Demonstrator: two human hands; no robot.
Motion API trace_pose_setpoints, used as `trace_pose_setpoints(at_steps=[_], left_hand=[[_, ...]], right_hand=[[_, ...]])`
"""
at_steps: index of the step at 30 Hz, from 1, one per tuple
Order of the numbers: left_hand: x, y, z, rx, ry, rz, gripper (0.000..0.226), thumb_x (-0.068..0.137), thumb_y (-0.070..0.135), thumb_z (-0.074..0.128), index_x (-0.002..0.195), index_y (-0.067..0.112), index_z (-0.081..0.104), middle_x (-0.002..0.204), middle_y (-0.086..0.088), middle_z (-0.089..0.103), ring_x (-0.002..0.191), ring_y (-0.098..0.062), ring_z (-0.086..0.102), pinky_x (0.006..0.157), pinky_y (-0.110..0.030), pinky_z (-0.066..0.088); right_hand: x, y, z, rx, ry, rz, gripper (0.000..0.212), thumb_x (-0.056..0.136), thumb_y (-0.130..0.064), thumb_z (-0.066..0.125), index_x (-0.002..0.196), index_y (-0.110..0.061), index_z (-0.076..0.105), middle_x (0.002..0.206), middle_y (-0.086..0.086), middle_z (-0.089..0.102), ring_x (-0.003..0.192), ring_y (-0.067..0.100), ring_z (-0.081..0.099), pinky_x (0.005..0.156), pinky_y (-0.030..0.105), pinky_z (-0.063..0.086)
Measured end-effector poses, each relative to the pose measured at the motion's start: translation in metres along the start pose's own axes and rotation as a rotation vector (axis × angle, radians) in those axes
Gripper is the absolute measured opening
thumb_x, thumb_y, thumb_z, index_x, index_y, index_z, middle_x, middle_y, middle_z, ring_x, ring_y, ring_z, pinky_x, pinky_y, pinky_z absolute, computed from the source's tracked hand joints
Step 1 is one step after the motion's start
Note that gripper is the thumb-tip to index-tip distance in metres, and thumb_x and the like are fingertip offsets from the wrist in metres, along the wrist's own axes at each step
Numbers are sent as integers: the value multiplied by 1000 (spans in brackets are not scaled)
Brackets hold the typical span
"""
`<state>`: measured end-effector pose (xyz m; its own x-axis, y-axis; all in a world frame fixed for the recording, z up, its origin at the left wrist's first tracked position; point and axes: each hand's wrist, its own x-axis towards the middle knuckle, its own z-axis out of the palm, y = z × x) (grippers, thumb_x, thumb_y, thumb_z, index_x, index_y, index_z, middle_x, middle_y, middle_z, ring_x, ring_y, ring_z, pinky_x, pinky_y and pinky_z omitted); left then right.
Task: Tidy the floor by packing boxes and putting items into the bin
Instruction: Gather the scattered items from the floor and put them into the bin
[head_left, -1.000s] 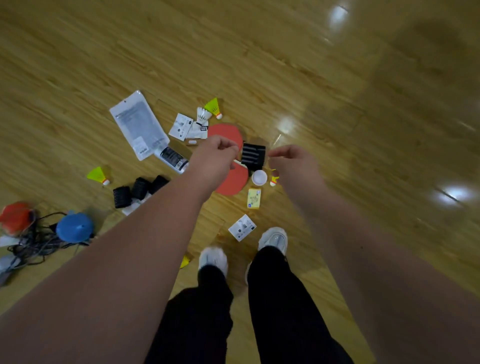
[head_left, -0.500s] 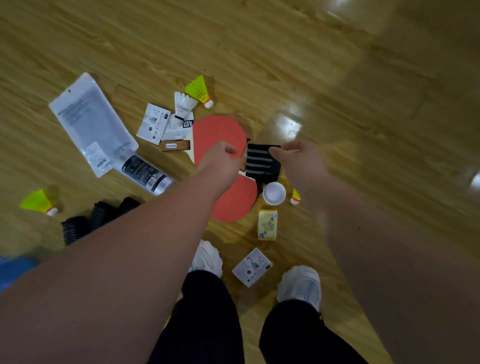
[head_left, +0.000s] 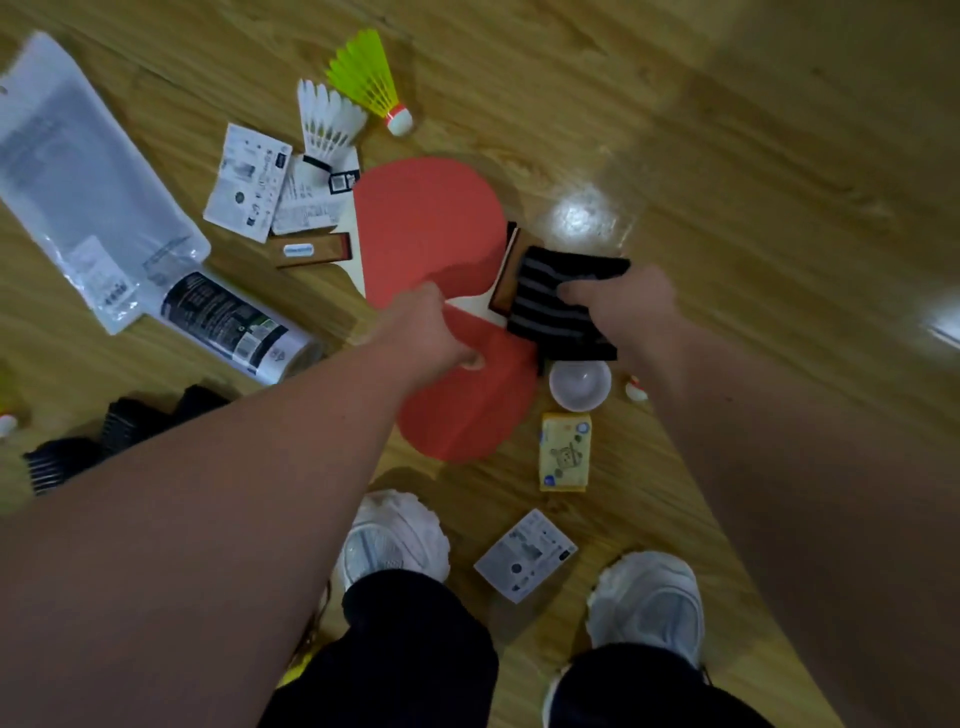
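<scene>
Two red table-tennis paddles overlap on the wooden floor: the farther paddle (head_left: 426, 223) with its brown handle (head_left: 311, 250) pointing left, and the nearer paddle (head_left: 467, 415) with its handle running up under a black striped band (head_left: 556, 317). My left hand (head_left: 423, 332) is curled over the nearer paddle's neck, thumb on its red face. My right hand (head_left: 626, 306) grips the black striped band from the right, fingers on top of it. No bin or box for packing is in view.
Around the paddles lie a white cup (head_left: 579, 384), a yellow tissue pack (head_left: 565, 452), a small white box (head_left: 524, 556), a yellow shuttlecock (head_left: 369, 78), a white shuttlecock (head_left: 327, 119), leaflets (head_left: 249, 182), a plastic bag (head_left: 78, 171), a tube (head_left: 228, 322) and black rolls (head_left: 124, 426). My shoes (head_left: 395, 540) stand close by.
I have bent lower, so everything looks larger. Both hands came down: the left onto the nearer paddle, the right onto the black striped band.
</scene>
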<state>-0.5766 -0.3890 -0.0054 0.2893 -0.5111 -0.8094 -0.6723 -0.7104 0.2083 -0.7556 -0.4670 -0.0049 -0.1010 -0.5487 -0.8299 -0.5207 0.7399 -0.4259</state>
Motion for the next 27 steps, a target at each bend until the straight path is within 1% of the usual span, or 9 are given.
trace_pose_setpoints(at_steps=[3, 5, 9, 12, 15, 18, 21, 25, 27], left_hand=[[-16, -5, -10, -375, -48, 32, 41, 68, 27, 87, 98, 6, 68, 98, -13, 70, 89, -30, 67, 78, -45, 57], [-25, -12, -15, -644, -29, -36, 40, 72, 22, 85, 106, 8, 68, 100, -12, 71, 88, -29, 69, 77, -43, 58], [-32, -25, -31, -1206, -41, -159, 41, 82, 17, 75, 121, 11, 63, 101, -6, 73, 81, -18, 72, 67, -33, 57], [-21, -21, -41, -1458, -8, -274, 45, 87, 20, 72, 128, 12, 57, 115, -8, 68, 94, -24, 68, 73, -43, 56], [-1, -13, -41, -1549, 39, -389, 45, 88, 23, 71, 128, 13, 53, 116, -10, 63, 89, -28, 63, 65, -49, 53], [21, -8, -33, -1570, 55, -441, 52, 88, 25, 71, 134, 13, 50, 124, -9, 62, 94, -30, 63, 65, -52, 52], [35, -12, -29, -1540, 73, -434, 54, 84, 28, 75, 133, 24, 52, 123, -4, 65, 99, -28, 64, 65, -47, 54], [36, -12, -30, -1467, 172, -341, 46, 86, 25, 74, 127, 24, 53, 116, -1, 65, 96, -24, 66, 73, -44, 57], [26, -6, -36, -1428, 236, -276, 36, 87, 24, 72, 118, 26, 53, 110, 2, 64, 96, -23, 65, 78, -50, 57]], right_hand=[[-20, -9, -15, 67, 108, -61, 18, 78, -15, 77, 71, -18, 60, 73, 0, 66, 54, 8, 64, 43, 20, 53], [-37, -17, -23, 194, 129, -80, 18, 79, -15, 77, 73, -22, 62, 74, -2, 67, 49, 3, 64, 40, 16, 48], [-60, -31, -31, 409, 137, -15, 18, 78, -17, 79, 82, -21, 62, 80, -4, 68, 52, 4, 66, 40, 14, 46], [-58, -34, -35, 465, 143, 19, 21, 77, -21, 80, 79, -23, 59, 73, -7, 65, 50, 3, 64, 37, 12, 42], [-50, -28, -33, 472, 132, 67, 25, 75, -24, 81, 83, -21, 58, 78, -4, 66, 58, 8, 65, 38, 13, 44], [-37, -18, -29, 479, 99, 99, 36, 72, -23, 82, 102, -12, 65, 92, 5, 73, 73, 22, 73, 63, 30, 60], [-24, -6, -24, 464, 48, 67, 36, 69, -23, 81, 100, -10, 69, 94, 8, 75, 81, 28, 74, 80, 44, 59], [-24, 2, -19, 510, 11, 64, 50, 65, -27, 81, 109, -9, 65, 99, 7, 75, 87, 28, 73, 82, 44, 58], [-31, 2, -19, 564, 15, 67, 34, 72, -19, 79, 102, -10, 66, 87, 5, 77, 79, 26, 75, 74, 39, 60]])
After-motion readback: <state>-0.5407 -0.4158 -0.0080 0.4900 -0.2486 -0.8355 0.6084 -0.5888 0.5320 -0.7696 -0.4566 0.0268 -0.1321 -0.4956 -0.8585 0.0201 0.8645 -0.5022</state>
